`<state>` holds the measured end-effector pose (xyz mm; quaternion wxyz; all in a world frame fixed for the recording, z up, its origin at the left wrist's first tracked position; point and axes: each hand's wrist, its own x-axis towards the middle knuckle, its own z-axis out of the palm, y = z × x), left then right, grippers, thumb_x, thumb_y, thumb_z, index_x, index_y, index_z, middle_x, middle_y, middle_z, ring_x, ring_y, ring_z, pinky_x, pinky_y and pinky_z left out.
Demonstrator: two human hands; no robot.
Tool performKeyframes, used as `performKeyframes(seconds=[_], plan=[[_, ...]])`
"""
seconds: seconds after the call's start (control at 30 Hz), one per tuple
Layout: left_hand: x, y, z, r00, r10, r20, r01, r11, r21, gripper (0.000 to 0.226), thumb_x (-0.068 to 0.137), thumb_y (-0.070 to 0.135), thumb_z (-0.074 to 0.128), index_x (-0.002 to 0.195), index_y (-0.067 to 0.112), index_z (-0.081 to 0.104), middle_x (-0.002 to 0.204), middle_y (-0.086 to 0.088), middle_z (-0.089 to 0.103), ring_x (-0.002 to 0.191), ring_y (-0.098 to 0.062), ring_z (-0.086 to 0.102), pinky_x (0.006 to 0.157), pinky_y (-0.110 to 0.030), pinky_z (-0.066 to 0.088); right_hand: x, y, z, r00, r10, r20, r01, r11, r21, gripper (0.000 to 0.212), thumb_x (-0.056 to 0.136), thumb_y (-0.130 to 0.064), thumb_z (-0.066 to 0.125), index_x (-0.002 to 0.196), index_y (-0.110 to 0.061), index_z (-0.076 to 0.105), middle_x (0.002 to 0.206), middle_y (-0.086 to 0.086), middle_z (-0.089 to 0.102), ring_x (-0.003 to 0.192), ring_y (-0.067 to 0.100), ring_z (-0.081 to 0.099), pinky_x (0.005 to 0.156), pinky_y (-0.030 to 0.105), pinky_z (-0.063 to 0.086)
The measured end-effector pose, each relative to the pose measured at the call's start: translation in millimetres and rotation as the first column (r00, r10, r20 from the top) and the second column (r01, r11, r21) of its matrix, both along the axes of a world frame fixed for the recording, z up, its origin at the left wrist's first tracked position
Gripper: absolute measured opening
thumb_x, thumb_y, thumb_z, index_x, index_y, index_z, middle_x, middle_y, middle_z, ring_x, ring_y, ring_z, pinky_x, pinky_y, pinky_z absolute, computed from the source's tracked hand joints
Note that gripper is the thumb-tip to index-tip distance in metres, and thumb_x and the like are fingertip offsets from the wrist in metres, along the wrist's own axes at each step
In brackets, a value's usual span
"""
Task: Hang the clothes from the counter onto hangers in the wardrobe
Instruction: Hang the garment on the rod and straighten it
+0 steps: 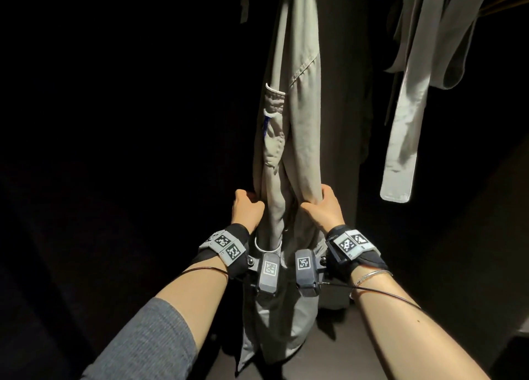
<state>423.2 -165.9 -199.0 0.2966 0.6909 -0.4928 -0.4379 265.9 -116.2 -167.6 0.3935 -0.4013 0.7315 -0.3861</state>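
Hands at six o'clock — left hand and right hand each grip a fold of the beige garment hanging at twelve; pale belt dangles apart at two, darkness from nine.

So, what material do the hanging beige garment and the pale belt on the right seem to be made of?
Beige garment: looks like thin woven cloth, perhaps cotton or a blend, matte; it shows soft creases, stitched seams, and bunches where the left hand and right hand grip it. Pale belt: flat stitched fabric, seemingly stiffer, with a slight sheen. The exact fibre cannot be told.
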Motion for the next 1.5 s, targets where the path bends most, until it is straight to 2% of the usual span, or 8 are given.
performKeyframes(seconds=[0.23,0.43,0.67,0.83,0.97,1.17,1.4,1.5], plan=[[146.4,-0.9,-6.1,0.968,-0.041,-0.249,0.042,0.999,-0.001,0.022,0.096,0.035,0.05,0.1,0.014,0.058,0.096,-0.001,0.06,0.087,-0.012,0.056,0.072,-0.023,0.043,148.4,-49.8,-21.5,0.996,0.08,0.035,-0.083,0.994,0.068,0.023,0.082,-0.004,0.047,0.063,-0.014,0.042,0.064,-0.001,0.044,0.065,0.017,0.041,0.06,0.027,0.034],[264.3,-28.2,-23.7,0.965,-0.055,-0.256,0.103,0.979,0.177,0.056,0.091,0.043,0.057,0.137,0.015,0.039,0.119,0.004,0.054,0.11,-0.011,0.053,0.09,-0.024,0.039,274.7,-103.1,-21.3,0.983,0.032,0.182,-0.048,0.995,0.084,0.013,0.087,-0.002,0.044,0.081,-0.004,0.055,0.068,0.001,0.05,0.069,0.018,0.048,0.05,0.012,0.039],[397.1,-67.1,-46.4,0.98,0.113,-0.166,-0.087,0.984,0.155,0.04,0.089,0.05,0.051,0.074,0.013,0.054,0.077,-0.009,0.052,0.071,-0.022,0.051,0.071,-0.036,0.041,405.7,-148.3,-30.7,0.96,0.033,0.278,-0.07,0.989,0.127,0.036,0.091,-0.017,0.044,0.106,0.011,0.061,0.087,0.017,0.064,0.087,0.032,0.058,0.066,0.026,0.04],[437.6,-63.3,-59.5,0.957,-0.078,-0.28,0.144,0.964,0.223,0.033,0.094,0.044,0.053,0.111,0.017,0.061,0.109,-0.002,0.068,0.096,-0.014,0.066,0.087,-0.022,0.051,464.9,-164.8,-69.8,0.958,0.179,0.224,-0.244,0.92,0.306,0.053,0.089,-0.037,0.055,0.11,0.011,0.059,0.088,0.02,0.064,0.077,0.025,0.054,0.068,0.031,0.041],[486.6,-72.8,-87.5,0.999,-0.038,-0.038,0.047,0.956,0.29,0.029,0.093,0.027,0.059,0.113,0.007,0.055,0.093,0.0,0.059,0.068,-0.007,0.051,0.048,-0.009,0.039,510.2,-182.9,-94.7,0.932,0.323,0.167,-0.362,0.864,0.349,0.03,0.084,-0.031,0.061,0.088,-0.002,0.065,0.084,0.011,0.063,0.07,0.024,0.059,0.067,0.033,0.048],[536.4,-78.6,-121.6,0.972,0.187,-0.144,-0.122,0.921,0.37,0.022,0.095,0.024,0.056,0.111,0.01,0.059,0.076,-0.001,0.054,0.059,-0.008,0.046,0.048,-0.015,0.035,539.3,-202.9,-165.7,0.933,0.36,0.03,-0.322,0.794,0.515,0.096,0.053,-0.053,0.072,0.127,0.005,0.049,0.127,0.017,0.056,0.115,0.035,0.056,0.097,0.04,0.047],[559.9,-97.0,-131.7,0.855,0.379,-0.352,-0.242,0.895,0.376,0.009,0.095,0.014,0.054,0.094,0.012,0.062,0.084,-0.002,0.065,0.066,-0.012,0.059,0.055,-0.019,0.044,581.6,-212.1,-162.9,0.899,0.366,0.241,-0.438,0.731,0.524,0.014,0.087,-0.018,0.057,0.092,-0.005,0.059,0.081,0.005,0.053,0.088,0.022,0.054,0.076,0.04,0.049],[565.9,-96.7,-143.3,0.851,0.405,-0.334,-0.272,0.884,0.379,0.011,0.095,0.017,0.053,0.099,0.013,0.063,0.084,0.001,0.066,0.068,-0.009,0.059,0.063,-0.021,0.044,598.7,-215.9,-170.4,0.861,0.38,0.338,-0.507,0.694,0.512,0.013,0.091,-0.012,0.051,0.083,-0.007,0.06,0.085,0.006,0.06,0.084,0.02,0.057,0.068,0.035,0.048]])
